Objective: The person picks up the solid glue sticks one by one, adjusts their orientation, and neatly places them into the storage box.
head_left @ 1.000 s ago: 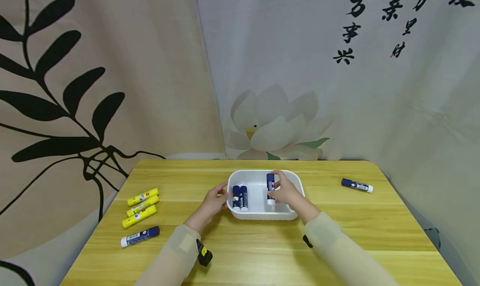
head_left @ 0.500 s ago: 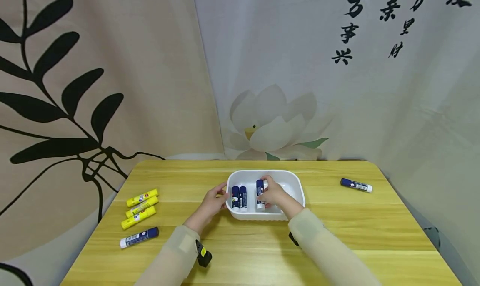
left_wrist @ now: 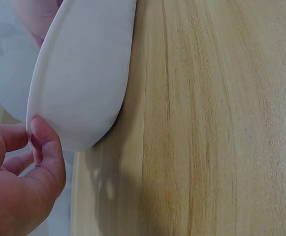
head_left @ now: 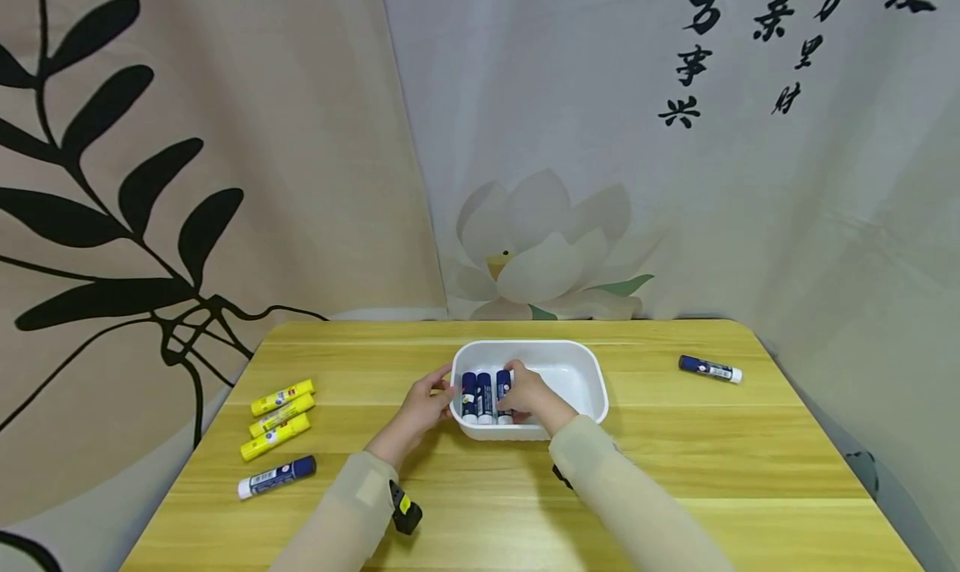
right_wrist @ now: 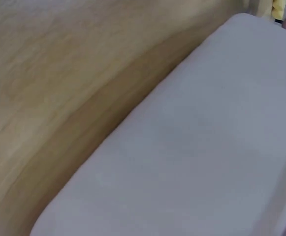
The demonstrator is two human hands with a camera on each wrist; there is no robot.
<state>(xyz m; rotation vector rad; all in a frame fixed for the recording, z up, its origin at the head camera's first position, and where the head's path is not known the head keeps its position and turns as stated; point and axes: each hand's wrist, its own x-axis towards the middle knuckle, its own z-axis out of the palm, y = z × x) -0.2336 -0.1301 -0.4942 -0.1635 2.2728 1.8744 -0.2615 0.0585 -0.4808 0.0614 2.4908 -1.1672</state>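
Note:
A white plastic tub [head_left: 573,376] stands on the table, its long side facing me. Its left end is held by my left hand [head_left: 426,407], and in the left wrist view thumb and fingers [left_wrist: 45,135] pinch the rim. Inside the tub my right hand [head_left: 532,395] grips a navy glue stick [head_left: 504,383] with a white end, partly covered by the fingers. Just left of it, two more navy glue sticks [head_left: 469,395] lie side by side against the tub's left end. The right wrist view shows mainly the tub's outer wall [right_wrist: 182,142].
Several glue sticks lie on the wooden table [head_left: 480,505]. At left are three yellow ones [head_left: 275,437] in a slanted row, with a navy one [head_left: 277,478] in front of them. Another navy glue stick [head_left: 710,368] lies at the far right. A printed curtain [head_left: 337,138] hangs behind the table.
My right hand has moved left inside the tub, bringing the held navy glue stick close to the two lying there. The left hand has stayed at the rim.

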